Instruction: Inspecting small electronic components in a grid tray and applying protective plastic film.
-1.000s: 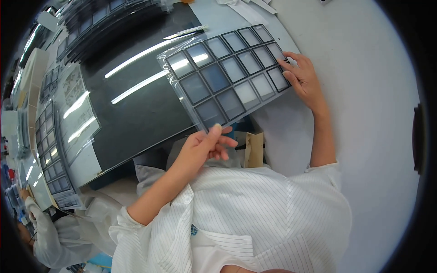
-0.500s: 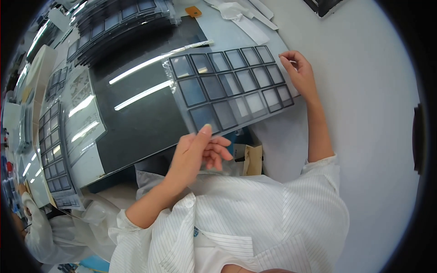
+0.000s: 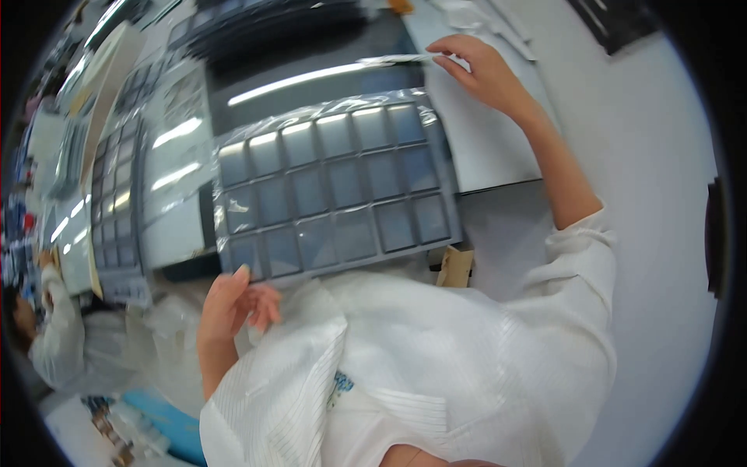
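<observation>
A flat panel sheet of dark-framed rectangular cells [image 3: 334, 202] lies on a black mat [image 3: 327, 86], with crinkled clear film along its edges. At its near left corner, my left hand [image 3: 233, 307] is closed, its thumb at the edge and the other fingers loosely curled below. Beyond the sheet's far right corner, my right hand [image 3: 471, 70] pinches the end of a thin clear film strip [image 3: 393, 60] between thumb and fingers.
At the far side sits a dark stack of framed panels [image 3: 272, 31]. Another framed sheet [image 3: 117, 202] lies to the left. White scraps [image 3: 478, 19] are at the far right, and a cardboard piece [image 3: 455, 267] sits below the table edge. A co-worker's sleeve [image 3: 58, 335] shows at left.
The framed sheet has moved left over the black mat, along with my left hand. My right hand has left the sheet's right edge and moved up and left to the film strip. The view has shifted.
</observation>
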